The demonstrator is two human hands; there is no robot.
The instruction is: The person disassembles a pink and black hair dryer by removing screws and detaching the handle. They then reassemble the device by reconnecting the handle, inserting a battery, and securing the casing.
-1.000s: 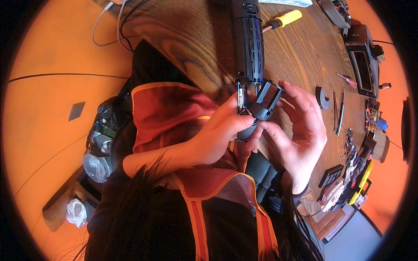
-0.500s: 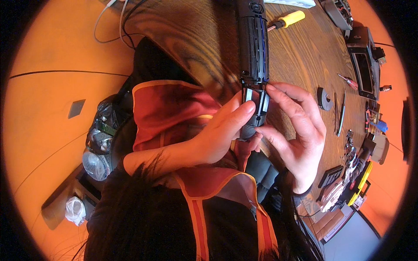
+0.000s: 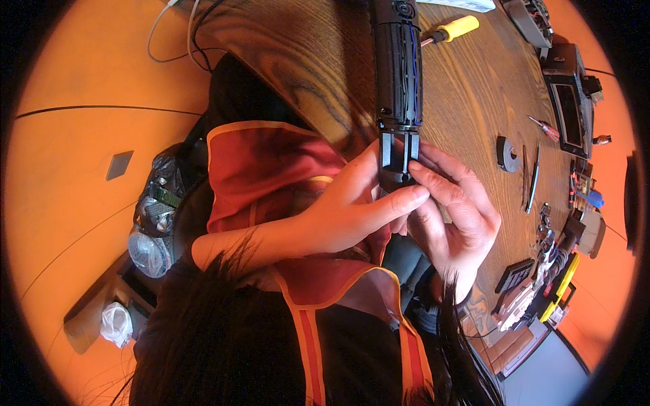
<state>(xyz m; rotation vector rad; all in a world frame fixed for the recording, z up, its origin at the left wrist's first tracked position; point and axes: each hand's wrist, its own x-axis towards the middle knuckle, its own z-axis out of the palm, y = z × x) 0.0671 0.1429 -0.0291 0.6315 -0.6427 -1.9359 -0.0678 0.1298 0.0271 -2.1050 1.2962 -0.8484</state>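
Observation:
A long black cylindrical device [image 3: 398, 74] with thin wires running along its open side reaches from the top of the view down to my hands. My left hand [image 3: 349, 206] is wrapped round its near end from the left, with the thumb lying across the tip. From the right, my right hand [image 3: 460, 203] presses its fingertips against the same end, just below a narrower section with pale shiny strips. The very tip is hidden by my fingers. A red apron [image 3: 267, 159] with orange edging lies beneath my hands.
On the wooden table [image 3: 474, 88] lie a yellow-handled screwdriver [image 3: 460, 28], a black tape roll [image 3: 506, 154], tweezers [image 3: 533, 177] and a red-handled screwdriver [image 3: 547, 128]. A dark box-shaped device with a screen [image 3: 569, 111] stands at the far right. Cables [image 3: 193, 40] hang at the upper left.
My left thumb has slid down and right across the device's tip, covering the ribbed end that showed before. The right hand's fingers have bent in closer, and the device's strips face differently.

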